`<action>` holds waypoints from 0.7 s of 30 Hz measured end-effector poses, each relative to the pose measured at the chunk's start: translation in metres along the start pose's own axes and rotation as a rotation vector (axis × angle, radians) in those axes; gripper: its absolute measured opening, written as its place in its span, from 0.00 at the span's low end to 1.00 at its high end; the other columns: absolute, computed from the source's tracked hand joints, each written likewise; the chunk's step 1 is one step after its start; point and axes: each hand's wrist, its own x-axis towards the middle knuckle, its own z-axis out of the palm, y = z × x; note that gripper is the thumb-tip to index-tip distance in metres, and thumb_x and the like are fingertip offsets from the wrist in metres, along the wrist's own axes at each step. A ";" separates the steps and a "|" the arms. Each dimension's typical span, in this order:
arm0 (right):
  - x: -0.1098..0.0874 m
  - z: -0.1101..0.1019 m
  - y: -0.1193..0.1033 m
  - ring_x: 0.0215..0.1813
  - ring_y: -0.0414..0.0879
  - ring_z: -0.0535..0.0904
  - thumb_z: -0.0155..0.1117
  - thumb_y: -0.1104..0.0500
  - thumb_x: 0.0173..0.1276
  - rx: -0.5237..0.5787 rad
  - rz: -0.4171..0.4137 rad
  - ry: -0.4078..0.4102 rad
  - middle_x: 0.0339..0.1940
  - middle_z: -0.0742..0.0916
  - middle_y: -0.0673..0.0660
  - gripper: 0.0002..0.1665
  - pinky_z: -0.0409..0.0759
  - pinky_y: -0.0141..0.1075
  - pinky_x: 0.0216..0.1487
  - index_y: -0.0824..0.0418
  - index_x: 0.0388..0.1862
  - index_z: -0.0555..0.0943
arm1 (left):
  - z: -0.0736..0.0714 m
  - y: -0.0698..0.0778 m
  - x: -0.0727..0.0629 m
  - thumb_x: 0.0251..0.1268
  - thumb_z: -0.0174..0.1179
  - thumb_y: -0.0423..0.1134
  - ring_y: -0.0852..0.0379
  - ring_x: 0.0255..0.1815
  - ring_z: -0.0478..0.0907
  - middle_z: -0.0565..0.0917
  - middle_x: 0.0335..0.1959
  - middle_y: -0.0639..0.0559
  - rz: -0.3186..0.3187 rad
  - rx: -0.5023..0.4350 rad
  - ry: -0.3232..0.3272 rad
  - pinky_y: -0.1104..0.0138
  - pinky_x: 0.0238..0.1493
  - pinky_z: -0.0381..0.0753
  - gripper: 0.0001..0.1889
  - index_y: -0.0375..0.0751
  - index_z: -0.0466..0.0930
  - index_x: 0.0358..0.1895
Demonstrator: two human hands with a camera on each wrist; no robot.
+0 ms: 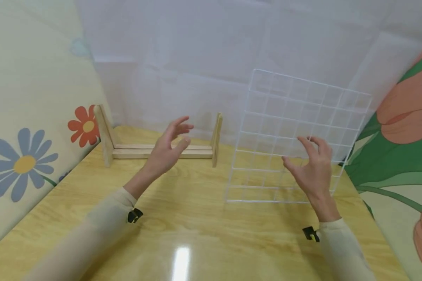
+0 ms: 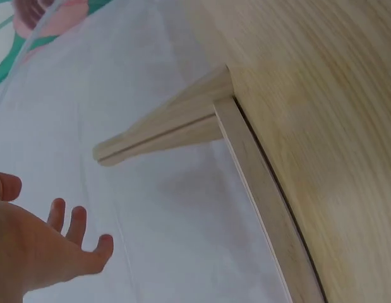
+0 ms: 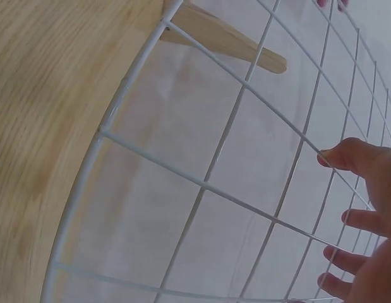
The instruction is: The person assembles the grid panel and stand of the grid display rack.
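Your wire grid (image 1: 291, 137) is standing upright on the table (image 1: 214, 230), right of the wooden stand (image 1: 197, 155); raising it looks done, freeing your right hand (image 1: 313, 168) seems left. It's facing you, nearly square, long axis unclear. That hand is spreading at the grid, contact uncertain; your left hand (image 1: 166, 150) is hovering, spread.

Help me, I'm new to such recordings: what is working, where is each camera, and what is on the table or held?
There is no machine here, just a person working bare-handed. The wide picture comes from a head camera, the other two from one on each wrist. A wooden stand sits on the table, with a white wire grid upright to its right. The right hand has its thumb and fingertips at the grid's wires; whether it grips them is unclear. The left hand, in front of the stand, holds nothing.
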 end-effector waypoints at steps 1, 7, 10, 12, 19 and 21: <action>0.001 -0.001 0.001 0.59 0.70 0.72 0.83 0.57 0.48 -0.002 -0.002 0.008 0.54 0.79 0.72 0.36 0.71 0.62 0.58 0.69 0.57 0.83 | -0.006 -0.003 0.001 0.76 0.55 0.30 0.45 0.66 0.72 0.78 0.64 0.42 -0.004 0.059 0.064 0.46 0.70 0.64 0.29 0.45 0.62 0.77; 0.005 -0.010 0.006 0.59 0.70 0.71 0.83 0.57 0.50 -0.009 0.030 0.020 0.55 0.79 0.73 0.36 0.71 0.62 0.58 0.70 0.58 0.82 | -0.051 -0.011 0.008 0.79 0.50 0.39 0.51 0.62 0.74 0.79 0.61 0.49 -0.185 0.151 0.389 0.59 0.63 0.71 0.22 0.46 0.69 0.71; 0.006 -0.016 0.008 0.60 0.69 0.71 0.84 0.58 0.50 -0.016 0.071 0.035 0.55 0.79 0.72 0.37 0.72 0.62 0.56 0.69 0.58 0.83 | -0.074 -0.011 0.013 0.78 0.48 0.40 0.52 0.61 0.73 0.76 0.62 0.49 -0.212 0.200 0.477 0.65 0.59 0.70 0.22 0.48 0.69 0.71; 0.007 -0.020 0.009 0.60 0.69 0.72 0.84 0.59 0.49 -0.020 0.087 0.055 0.56 0.80 0.72 0.36 0.73 0.62 0.56 0.68 0.58 0.83 | -0.089 -0.009 0.017 0.78 0.48 0.40 0.53 0.61 0.73 0.75 0.63 0.50 -0.202 0.262 0.529 0.66 0.58 0.69 0.22 0.49 0.69 0.71; 0.009 -0.032 0.016 0.61 0.67 0.72 0.85 0.59 0.47 -0.037 0.108 0.089 0.55 0.80 0.71 0.37 0.72 0.61 0.59 0.68 0.58 0.83 | -0.133 -0.008 0.028 0.73 0.48 0.35 0.62 0.56 0.69 0.73 0.58 0.59 -0.180 0.368 0.721 0.71 0.54 0.67 0.22 0.51 0.74 0.67; 0.009 -0.035 0.018 0.61 0.67 0.72 0.85 0.59 0.47 -0.045 0.119 0.087 0.56 0.79 0.71 0.38 0.71 0.61 0.60 0.67 0.59 0.83 | -0.144 -0.013 0.029 0.70 0.47 0.34 0.64 0.55 0.67 0.71 0.56 0.61 -0.210 0.389 0.734 0.71 0.54 0.67 0.24 0.51 0.74 0.67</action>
